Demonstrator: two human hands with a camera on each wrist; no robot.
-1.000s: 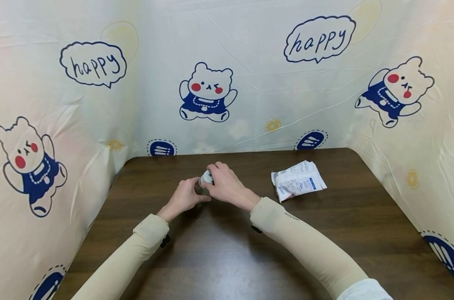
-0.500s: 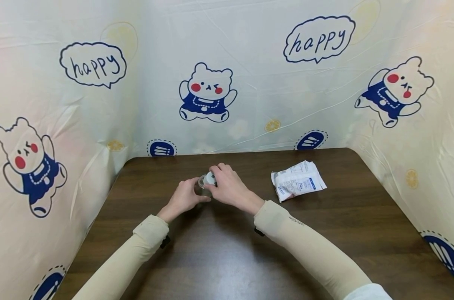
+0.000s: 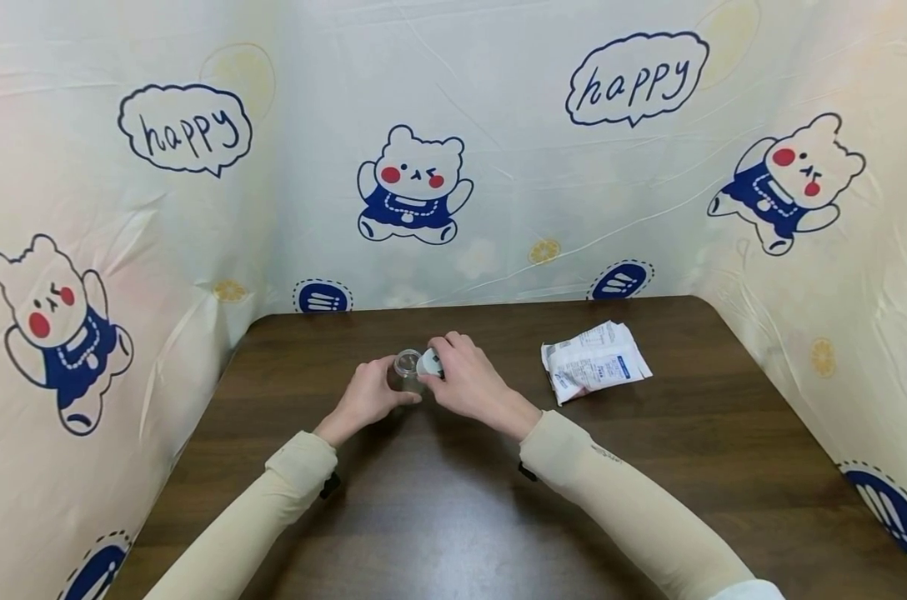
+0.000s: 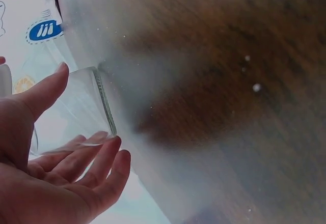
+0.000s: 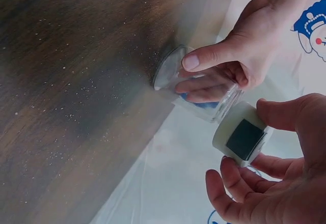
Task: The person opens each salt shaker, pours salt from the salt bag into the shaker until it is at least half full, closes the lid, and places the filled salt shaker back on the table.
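Note:
My left hand (image 3: 365, 393) grips a clear glass jar (image 3: 408, 365), thumb on one side and fingers round the other. The jar's mouth is uncovered, and its base meets the table in the right wrist view. Through the glass (image 4: 76, 107) nothing shows inside. My right hand (image 3: 468, 377) holds a whitish lid (image 5: 239, 132) between thumb and fingers. A dark square patch marks the lid's top. The lid is tilted, just right of the jar's rim; whether the two touch I cannot tell.
A white printed packet (image 3: 596, 362) lies to the right of my hands on the dark wooden table (image 3: 453, 517). A cloth backdrop (image 3: 513, 192) printed with bears encloses the table's back and sides.
My right hand has moved to the right and slightly nearer, carrying the lid off the jar's mouth. The left hand and the jar have stayed in place, as has the packet.

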